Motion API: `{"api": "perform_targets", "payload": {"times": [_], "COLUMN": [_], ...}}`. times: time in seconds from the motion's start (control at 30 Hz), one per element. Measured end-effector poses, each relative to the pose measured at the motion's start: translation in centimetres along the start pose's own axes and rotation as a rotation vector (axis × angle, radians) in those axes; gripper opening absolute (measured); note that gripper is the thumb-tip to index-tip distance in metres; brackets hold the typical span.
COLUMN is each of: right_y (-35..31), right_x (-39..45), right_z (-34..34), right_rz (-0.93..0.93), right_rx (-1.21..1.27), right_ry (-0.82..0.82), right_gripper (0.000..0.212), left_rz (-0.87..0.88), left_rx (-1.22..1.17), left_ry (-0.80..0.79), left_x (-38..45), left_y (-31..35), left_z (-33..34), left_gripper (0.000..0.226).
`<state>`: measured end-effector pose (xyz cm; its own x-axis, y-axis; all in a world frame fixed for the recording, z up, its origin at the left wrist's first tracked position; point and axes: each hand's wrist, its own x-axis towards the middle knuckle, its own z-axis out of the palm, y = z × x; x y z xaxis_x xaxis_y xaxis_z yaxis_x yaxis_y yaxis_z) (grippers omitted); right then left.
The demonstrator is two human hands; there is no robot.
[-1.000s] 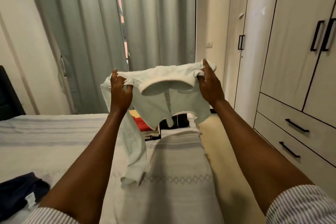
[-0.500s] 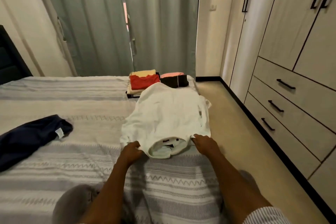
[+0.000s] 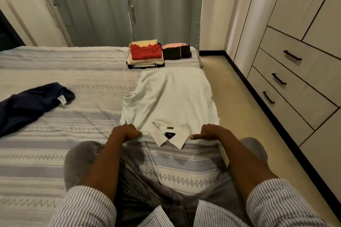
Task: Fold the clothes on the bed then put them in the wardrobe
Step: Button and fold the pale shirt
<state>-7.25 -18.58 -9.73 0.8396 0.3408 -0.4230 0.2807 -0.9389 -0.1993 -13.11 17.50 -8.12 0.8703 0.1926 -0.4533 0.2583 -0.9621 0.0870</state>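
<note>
Head view: the white shirt (image 3: pixel 171 101) is laid flat on the bed (image 3: pixel 55 134), collar end nearest the person, hem end pointing away toward the folded stack (image 3: pixel 145 54) and the black-and-pink pile (image 3: pixel 176 50) by the curtain. So the shirt's long axis is run straight ahead, away from the body. The left hand (image 3: pixel 125 132) is curled down on the near left shoulder of the shirt, cloth apparently pinched under the fingers. The right hand (image 3: pixel 210 131) is set on the near right shoulder, fingers bent, thumb stretched toward the collar; a true grip there cannot be confirmed. Both hands are placed at the same near edge, one on each side of the collar, neither noticeably closer to the cloth. A fold is judged to be next, most likely the sides brought inward across that axis. The navy garment (image 3: pixel 31 105) is left unfolded well off to the left, nearer the left hand. The wardrobe (image 3: pixel 299 42) is seen along the right.
</note>
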Motion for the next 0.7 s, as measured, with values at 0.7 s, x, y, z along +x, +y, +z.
{"api": "perform_targets", "payload": {"times": [0.7], "right_y": [-12.9], "right_x": [7.2], "right_z": [-1.0], "right_rz": [-0.296], "right_rx": [0.083], "right_ry": [0.342], "right_gripper": [0.039], "left_rz": [-0.241], "left_rx": [-0.826], "left_ry": [0.493], "left_x": [2.5], "left_y": [-1.7], "left_z": [-0.7], "left_gripper": [0.031]}}
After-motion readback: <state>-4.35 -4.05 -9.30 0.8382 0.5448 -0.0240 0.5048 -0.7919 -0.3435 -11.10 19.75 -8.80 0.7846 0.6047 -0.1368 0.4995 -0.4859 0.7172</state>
